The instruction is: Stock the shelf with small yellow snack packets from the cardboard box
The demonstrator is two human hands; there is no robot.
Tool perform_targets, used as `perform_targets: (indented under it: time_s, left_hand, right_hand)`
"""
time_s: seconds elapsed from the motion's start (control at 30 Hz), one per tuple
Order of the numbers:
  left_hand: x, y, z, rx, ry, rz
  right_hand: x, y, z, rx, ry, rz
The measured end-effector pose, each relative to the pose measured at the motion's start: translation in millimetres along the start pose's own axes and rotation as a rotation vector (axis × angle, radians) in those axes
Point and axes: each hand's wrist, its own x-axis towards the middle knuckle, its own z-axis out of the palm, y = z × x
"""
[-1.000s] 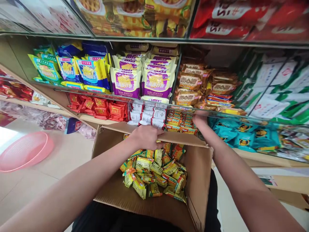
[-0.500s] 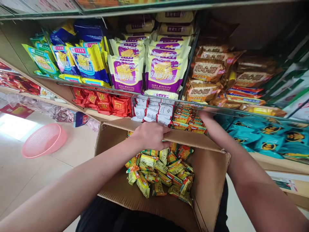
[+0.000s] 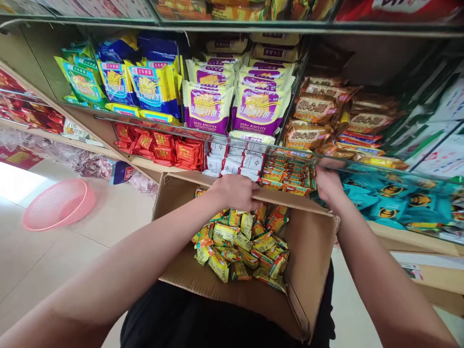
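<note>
An open cardboard box point(image 3: 311, 261) rests against my lap, with several small yellow and orange snack packets point(image 3: 242, 244) heaped in its bottom. My left hand point(image 3: 235, 192) is closed over the box's far flap, fingers curled round the edge. My right hand point(image 3: 328, 183) reaches past the box's right corner to the lower glass shelf, beside rows of small orange packets point(image 3: 288, 174). Its fingers are hidden behind the glass edge, so I cannot make out whether it holds anything.
Glass shelves point(image 3: 253, 142) run ahead, stocked with purple soda biscuit bags point(image 3: 208, 108), blue and green bags point(image 3: 119, 82), brown packs point(image 3: 313, 108), red packets point(image 3: 163, 150), white packets point(image 3: 235, 162) and teal packs point(image 3: 391, 205). A pink basket point(image 3: 58, 203) lies on the tiled floor at left.
The view has shifted slightly with my head. My right hand has moved a little to the right along the lower shelf. My left hand keeps its grip on the box flap.
</note>
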Motion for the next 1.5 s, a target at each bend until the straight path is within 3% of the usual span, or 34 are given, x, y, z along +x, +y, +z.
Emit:
perform_targets:
  time_s: [0.07, 0.13, 0.23, 0.27, 0.33, 0.4, 0.43, 0.53, 0.6, 0.7, 0.77, 0.83, 0.9, 1.0, 1.13, 1.23, 1.33, 1.5]
  left_hand:
    - [-1.6, 1.4, -0.1, 0.001, -0.005, 0.006]
    - [-3.3, 3.0, -0.4, 0.010, -0.010, 0.014]
    - [-5.5, 4.5, 0.6, 0.035, -0.003, 0.026]
    - [-6.3, 4.6, 1.5, 0.046, 0.002, 0.031]
    - [-8.4, 4.1, 4.3, 0.068, 0.014, 0.042]
    - [-10.8, 2.7, 7.4, 0.095, 0.027, 0.051]
    - [-11.8, 1.6, 8.7, 0.108, 0.036, 0.055]
    - [-14.3, -2.1, 9.9, 0.138, 0.070, 0.058]
    - [-18.1, -3.8, 9.5, 0.131, 0.134, 0.097]
    - [-36.0, -2.9, 15.7, 0.056, 0.374, 0.287]
    - [-57.3, 0.1, 30.2, -0.065, 0.562, 0.409]
    - [-81.3, 5.0, 52.5, -0.237, 0.621, 0.450]
    - [-101.1, 12.4, 76.2, -0.442, 0.622, 0.337]
    - [-113.8, 27.6, 99.2, -0.863, 0.560, 0.045]
    - [-108.9, 47.3, 98.0, -1.384, 0.517, -0.147]
    - [-107.3, 56.7, 87.2, -1.534, 0.544, -0.168]
    - [-109.7, 61.5, 80.7, -1.511, 0.571, -0.181]
    - [-109.1, 62.2, 86.3, -1.428, 0.666, -0.222]
  right_hand:
    - [-48.7, -3.2, -21.8, 0.236, -0.037, 0.193]
    - [-108.4, -8.5, -44.7, 0.331, 0.023, 0.221]
    - [-196.0, -19.2, -63.4, 0.105, 0.350, -0.129]
    - [-218.7, -21.9, -61.3, 0.044, 0.330, -0.287]
    - [-247.7, -23.4, -42.0, -0.102, 0.031, -0.455]
    - [-253.2, -19.5, -7.8, -0.298, -0.282, -0.387]
    - [-248.7, -16.3, 10.9, -0.410, -0.360, -0.291]
    - [-223.8, -8.3, 54.5, -0.702, -0.471, 0.020]
    - [-212.3, -8.0, 65.5, -0.812, -0.470, 0.117]
    - [-212.8, -13.7, 57.9, -0.824, -0.448, 0.053]
    - [-220.3, -19.1, 43.5, -0.767, -0.447, -0.014]
    - [-229.0, -26.1, 26.9, -0.592, -0.402, -0.082]
    - [-236.7, -37.3, 11.9, -0.305, -0.346, -0.100]
    - [-244.7, -63.1, -1.6, 0.149, -0.349, -0.004]
    - [-250.6, -93.2, 3.4, 0.502, -0.220, 0.125]
    - [-253.7, -96.4, 16.3, 0.578, -0.080, 0.182]
    - [-254.5, -89.3, 24.8, 0.612, 0.002, 0.170]
    - [-254.3, -83.6, 20.3, 0.225, 0.027, 0.049]
